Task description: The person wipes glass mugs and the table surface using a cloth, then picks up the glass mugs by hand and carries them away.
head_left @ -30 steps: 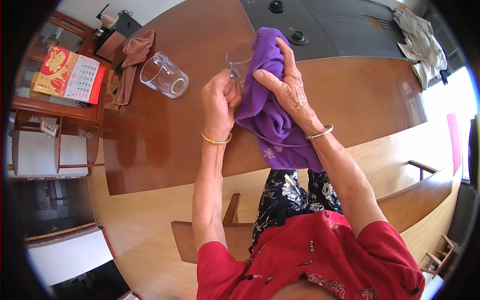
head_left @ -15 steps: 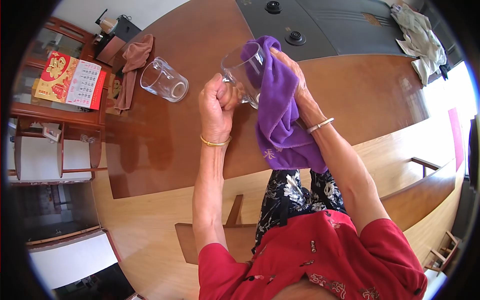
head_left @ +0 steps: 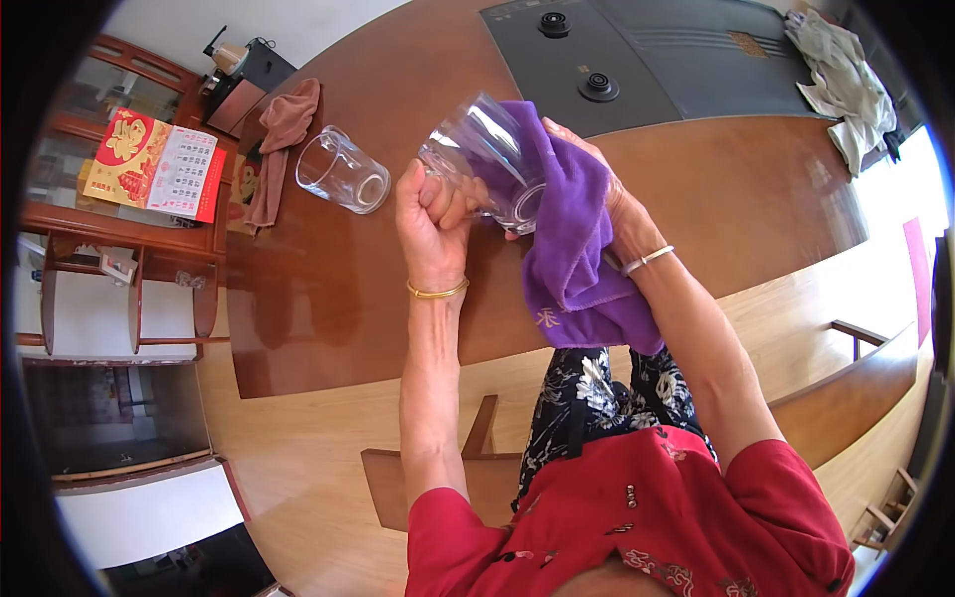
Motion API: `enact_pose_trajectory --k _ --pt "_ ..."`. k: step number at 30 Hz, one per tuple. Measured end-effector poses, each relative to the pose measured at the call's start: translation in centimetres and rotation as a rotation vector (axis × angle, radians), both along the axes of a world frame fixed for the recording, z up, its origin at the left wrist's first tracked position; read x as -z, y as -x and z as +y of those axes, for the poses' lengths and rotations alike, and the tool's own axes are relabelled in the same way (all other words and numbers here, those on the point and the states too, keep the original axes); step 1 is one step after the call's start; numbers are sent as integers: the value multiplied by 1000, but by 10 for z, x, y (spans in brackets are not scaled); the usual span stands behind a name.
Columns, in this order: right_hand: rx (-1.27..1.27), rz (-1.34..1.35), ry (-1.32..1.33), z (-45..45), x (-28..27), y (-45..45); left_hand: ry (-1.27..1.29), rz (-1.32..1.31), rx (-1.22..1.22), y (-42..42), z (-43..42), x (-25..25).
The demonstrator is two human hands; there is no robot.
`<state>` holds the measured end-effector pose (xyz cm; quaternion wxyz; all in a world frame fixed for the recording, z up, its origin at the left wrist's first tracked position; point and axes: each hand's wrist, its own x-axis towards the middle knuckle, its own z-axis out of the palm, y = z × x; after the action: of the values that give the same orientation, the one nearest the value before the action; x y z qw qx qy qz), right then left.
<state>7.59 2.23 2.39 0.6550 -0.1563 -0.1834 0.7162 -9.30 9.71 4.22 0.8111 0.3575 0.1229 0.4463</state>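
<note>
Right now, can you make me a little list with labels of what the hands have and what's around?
Left hand: grips the glass mug
Right hand: holds the purple cloth against the mug
Mug: see-through, tilted
On the table: another glass
Beside that glass: brown cloth
Wrists: a bangle on each

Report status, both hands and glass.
Left hand gripping clear glass mug by its handle side. Right hand holding purple cloth against mug. Second clear glass mug off to the left, apart from both hands.
</note>
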Motion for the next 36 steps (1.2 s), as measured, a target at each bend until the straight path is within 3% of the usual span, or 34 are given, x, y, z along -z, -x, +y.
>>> enact_pose_trajectory --k 3,6,11,15,25,27,29,30,32,36 --pt "36 30 60 2 4 0 69 -149 82 1 8 9" --pt "117 -38 75 -1 0 2 160 -121 31 0 6 10" --pt "267 -313 105 1 20 -1 118 -168 100 -5 4 10" --pt "227 -178 141 -6 29 0 202 -220 123 -9 -1 4" --pt "489 -721 -213 0 19 10 180 -378 203 1 10 10" --pt "511 -775 -251 5 22 11 167 -294 51 -3 9 10" --pt "674 -1022 -359 17 32 9 176 -288 5 -3 12 13" --pt "673 -1022 -360 16 27 7 184 -281 -39 -4 12 14" --pt "112 121 154 13 17 2 238 -283 -56 -5 11 16" --pt "275 -64 23 15 17 7 329 -349 43 -5 12 20"
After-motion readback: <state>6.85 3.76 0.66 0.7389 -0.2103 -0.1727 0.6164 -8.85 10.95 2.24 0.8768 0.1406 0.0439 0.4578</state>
